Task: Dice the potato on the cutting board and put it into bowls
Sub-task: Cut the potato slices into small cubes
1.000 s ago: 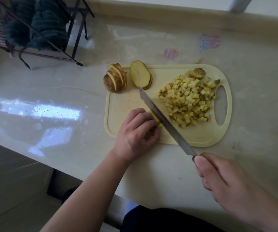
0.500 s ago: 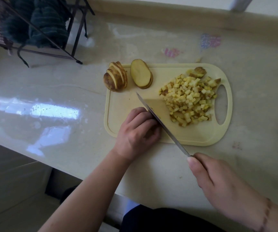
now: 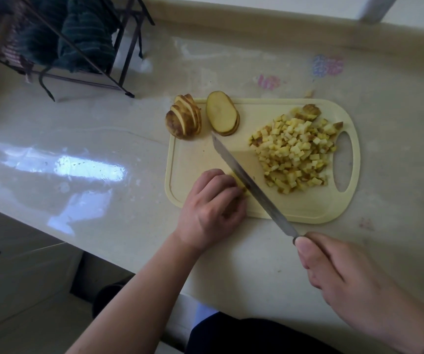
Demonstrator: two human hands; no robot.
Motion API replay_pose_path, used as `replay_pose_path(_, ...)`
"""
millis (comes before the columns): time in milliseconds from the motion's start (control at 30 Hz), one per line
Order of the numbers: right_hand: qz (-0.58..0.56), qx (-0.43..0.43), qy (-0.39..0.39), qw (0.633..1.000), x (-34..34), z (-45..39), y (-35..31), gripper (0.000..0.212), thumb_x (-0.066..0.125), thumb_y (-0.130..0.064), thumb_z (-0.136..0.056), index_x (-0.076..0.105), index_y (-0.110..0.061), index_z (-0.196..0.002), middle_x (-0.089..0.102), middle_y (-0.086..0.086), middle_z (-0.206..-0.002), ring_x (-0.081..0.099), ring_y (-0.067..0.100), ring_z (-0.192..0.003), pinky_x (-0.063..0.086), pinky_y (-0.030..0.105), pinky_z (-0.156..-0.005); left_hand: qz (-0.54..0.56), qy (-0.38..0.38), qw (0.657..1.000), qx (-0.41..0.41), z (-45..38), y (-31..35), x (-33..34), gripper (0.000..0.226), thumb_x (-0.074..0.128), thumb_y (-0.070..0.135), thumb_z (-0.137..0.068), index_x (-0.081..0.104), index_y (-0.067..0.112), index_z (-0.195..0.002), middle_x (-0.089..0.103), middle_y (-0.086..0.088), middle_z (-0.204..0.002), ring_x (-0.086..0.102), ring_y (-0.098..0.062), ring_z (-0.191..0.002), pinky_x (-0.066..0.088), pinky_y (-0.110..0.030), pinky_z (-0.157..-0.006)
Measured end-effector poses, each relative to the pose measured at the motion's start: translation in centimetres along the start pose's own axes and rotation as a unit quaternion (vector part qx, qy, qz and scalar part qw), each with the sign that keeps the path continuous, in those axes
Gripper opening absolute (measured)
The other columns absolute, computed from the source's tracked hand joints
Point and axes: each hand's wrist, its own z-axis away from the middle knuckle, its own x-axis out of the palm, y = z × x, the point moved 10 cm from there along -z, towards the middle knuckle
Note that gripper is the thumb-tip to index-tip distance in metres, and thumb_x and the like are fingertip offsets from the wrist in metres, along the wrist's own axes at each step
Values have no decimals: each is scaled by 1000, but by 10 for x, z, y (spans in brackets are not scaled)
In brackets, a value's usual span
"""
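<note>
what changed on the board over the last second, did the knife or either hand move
The knife shifted slightly: its blade slid toward the left hand and tilted, then settled back beside that hand's fingers. The right hand grips the handle throughout. The left hand stays curled over the potato strips it is holding down. The diced pile, the fanned slices, the stacked slices and the cutting board have not moved.

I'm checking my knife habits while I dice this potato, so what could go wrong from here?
1. The knife blade runs right beside the curled fingers of your left hand, which holds the potato strips; a slip could nick them.
2. The fanned potato slices overhang the cutting board edge and might slide onto the counter.
3. The diced pile crowds the board; pieces may spill.
</note>
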Motion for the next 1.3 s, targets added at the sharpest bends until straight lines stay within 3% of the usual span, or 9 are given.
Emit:
replay_pose_path(200,32,-3,2,999,4,4,-4,50,22,-74,-84,45,-31,-74,54,10,-63,46,14,-48,40,36,-54,6,-3,1000,3,0,-1,2,5,76,-2,-84,74,-6,-83,71,-17,-91,66,-37,-90,54,-41,-83)
replay_pose_path(467,39,0,6,999,16,-8,-5,56,20,-70,-88,43,-23,-65,59,3,-67,50,16,-51,39,32,-52,20,9,1000,-2,1,-3,2,4,77,-2,-83,76,-5,-85,73,-15,-94,67,-36,-92,56,-40,-85)
replay_pose_path(600,30,-3,20,999,7,-19,-5,57,23,-68,-90,45,-23,-63,54,-2,-59,49,13,-51,37,29,-51,17,12,1000,-3,0,-3,0,3,77,-2,-84,75,-4,-83,71,-14,-91,64,-33,-90,54,-36,-84)
replay_pose_path(800,-6,31,26,999,-6,-7,12,59,24,-77,-83,48,-23,-77,45,-4,-49,38,10,-42,27,19,-46,2,14,1000,0,3,-2,-2,5,78,0,-85,74,-3,-82,68,-14,-88,62,-33,-89,53,-38,-82)
replay_pose_path(1000,-9,4,-7,1000,8,1,-4,61,28,-74,-85,42,-16,-76,38,1,-51,33,9,-45,27,24,-46,-3,8,1000,-6,10,-4,-6,10,79,4,-86,74,-5,-84,68,-17,-91,61,-33,-93,54,-38,-85)
replay_pose_path(1167,12,8,-19,1000,16,5,-3,55,25,-74,-85,43,-23,-75,43,5,-54,38,12,-47,35,36,-50,11,2,1000,2,8,-6,-4,6,78,-1,-85,74,-6,-83,71,-17,-91,63,-34,-90,54,-40,-83)
replay_pose_path(1300,33,13,-20,999,14,9,0,52,22,-74,-85,42,-28,-74,49,13,-61,42,19,-49,37,36,-53,16,0,1000,3,8,-6,-3,6,79,-2,-83,75,-6,-84,72,-16,-93,67,-37,-90,55,-42,-82)
